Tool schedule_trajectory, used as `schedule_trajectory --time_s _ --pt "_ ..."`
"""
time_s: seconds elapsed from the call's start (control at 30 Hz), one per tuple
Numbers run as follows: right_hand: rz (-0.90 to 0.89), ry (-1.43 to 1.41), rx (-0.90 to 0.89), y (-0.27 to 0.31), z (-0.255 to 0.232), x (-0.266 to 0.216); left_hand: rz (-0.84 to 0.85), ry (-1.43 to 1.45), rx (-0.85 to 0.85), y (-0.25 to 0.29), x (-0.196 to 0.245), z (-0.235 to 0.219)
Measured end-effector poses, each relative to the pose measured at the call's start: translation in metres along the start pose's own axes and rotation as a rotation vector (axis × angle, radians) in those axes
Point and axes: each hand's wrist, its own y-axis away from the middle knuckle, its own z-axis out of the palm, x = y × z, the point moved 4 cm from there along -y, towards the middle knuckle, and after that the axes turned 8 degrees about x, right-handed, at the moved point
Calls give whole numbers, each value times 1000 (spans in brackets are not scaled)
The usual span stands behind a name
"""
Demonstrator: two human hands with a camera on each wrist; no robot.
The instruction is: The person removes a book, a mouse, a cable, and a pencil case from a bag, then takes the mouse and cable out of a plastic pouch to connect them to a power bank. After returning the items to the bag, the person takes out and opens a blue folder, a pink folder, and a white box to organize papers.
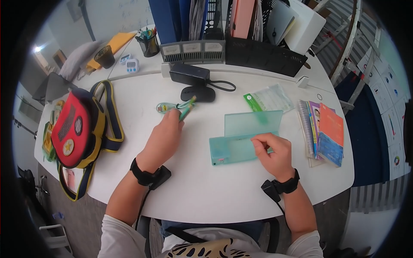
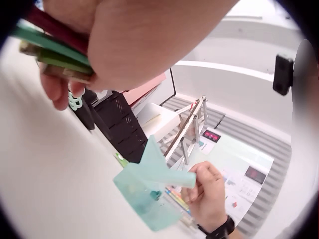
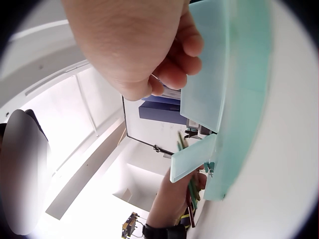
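My left hand point(image 1: 161, 142) grips a small bundle of pencils point(image 1: 187, 110), green and dark red, above the table near a coiled pale-green cable point(image 1: 167, 107). To its right lies a translucent teal pencil case point(image 1: 217, 150), its back lid point(image 1: 253, 122) raised. A small dark-green item point(image 3: 209, 168) shows at one end of the case. Over the case's right part, my right hand point(image 1: 275, 155) has curled fingers that pinch at the edge of a teal flap point(image 2: 174, 178) in the left wrist view. The right palm hides part of the case.
A red and navy bag point(image 1: 75, 129) stands at the left. Behind are a black mouse point(image 1: 198, 93), a black case point(image 1: 189, 74) and a green-and-clear packet point(image 1: 269, 99). Notebooks point(image 1: 330, 135) lie at the right; file racks point(image 1: 193, 52) line the back.
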Motion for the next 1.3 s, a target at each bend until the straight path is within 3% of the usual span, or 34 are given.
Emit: schedule_trajectory --time_s 0.03,0.07,0.13,0.17,0.27,0.37,0.57,0.63,0.77,0.83,0.87,0.9,0.97,1.03,1.1,1.17,1.23,1.3 --pt "-10 10 11 -1 -1 -1 -174 220 -15 -4 4 -4" --pt "-16 19 24 -1 -2 -2 -168 213 -19 -5 9 -5" --pt "-31 24 26 -1 -3 -2 13 736 343 -6 21 -21" --pt "-51 32 17 -1 -3 -3 14 852 346 -5 21 -26" --pt "-78 35 34 -2 -2 -6 108 1042 515 0 18 -34" --pt "-84 44 47 -1 -4 -5 218 969 514 -2 14 -21" --pt "-65 36 45 -2 -7 -5 -121 800 -44 -1 6 26" --pt "-60 32 52 -1 -6 -4 -156 708 -115 -2 7 27" --pt "-94 15 31 0 -5 -4 -145 916 -60 5 29 8" --pt "-74 -24 -12 1 -5 -12 42 875 -91 17 47 -3" --pt "-55 -67 -60 1 -4 -19 81 918 -189 25 59 -6" --pt "-55 -61 -60 1 -1 -28 -11 971 -291 34 70 -3" --pt "-290 -141 -154 3 10 -55 247 917 -293 51 97 7" --pt "-254 -199 -222 12 15 -58 214 1116 -350 66 109 22" --pt "-222 -258 -292 19 21 -58 125 1038 -382 74 106 29" --pt "145 -583 -481 25 32 -49 62 876 -282 80 100 37" --pt "98 -540 -466 30 35 -50 137 753 -254 86 102 40" --pt "52 -510 -464 29 37 -51 366 517 -164 89 113 36"
